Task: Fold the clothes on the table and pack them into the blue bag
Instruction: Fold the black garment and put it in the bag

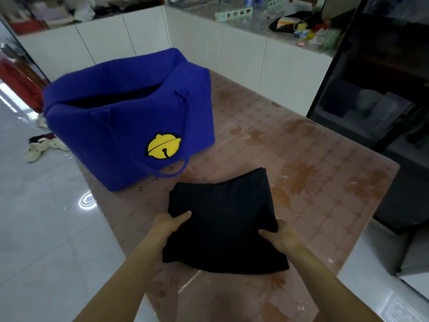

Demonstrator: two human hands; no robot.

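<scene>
A folded black garment is held a little above the near part of the table. My left hand grips its left edge, thumb on top and fingers hidden under the cloth. My right hand grips its right edge the same way. The blue bag, felt with a yellow bell badge, stands open at the table's far left, its handle hanging down toward the garment.
The table has a pinkish floral cover under a glossy sheet. White cabinets with cluttered counters run behind it. A dark glass-fronted cabinet stands at the right. Slippers lie on the shiny tiled floor at the left.
</scene>
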